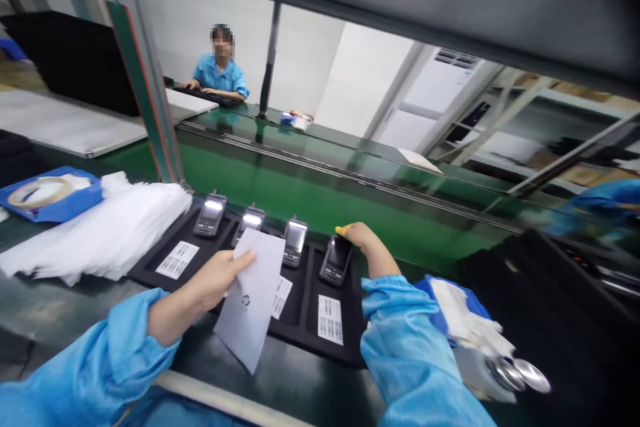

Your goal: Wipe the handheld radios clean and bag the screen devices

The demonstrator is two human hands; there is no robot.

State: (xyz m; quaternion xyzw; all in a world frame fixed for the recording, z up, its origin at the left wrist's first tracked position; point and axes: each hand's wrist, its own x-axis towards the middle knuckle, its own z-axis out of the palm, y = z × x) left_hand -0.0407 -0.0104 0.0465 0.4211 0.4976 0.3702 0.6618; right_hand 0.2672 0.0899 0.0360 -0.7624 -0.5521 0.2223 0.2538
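Note:
My left hand (225, 273) pinches a white paper sleeve (253, 300) with a recycling mark, thumb on its front. The sleeve hangs over a black foam tray (307, 293) and partly covers a handheld device (250, 220). My right hand (363, 237) is closed at the top of the rightmost handheld device (336, 260), a dark-screened one; something yellow (342, 231) shows at the fingertips. The hand hides that device's top corner. Two more handheld devices, one at left (211, 215) and one in the middle (295, 243), have lit screens. Printed label sheets (330, 320) lie in the tray.
A stack of white sleeves (115, 227) and a blue bin with tape (75, 207) are at left. At right stand another blue bin (433, 287), a bottle with a metal lid (505, 373) and black foam trays (530, 300). A co-worker (220, 73) sits across the green line.

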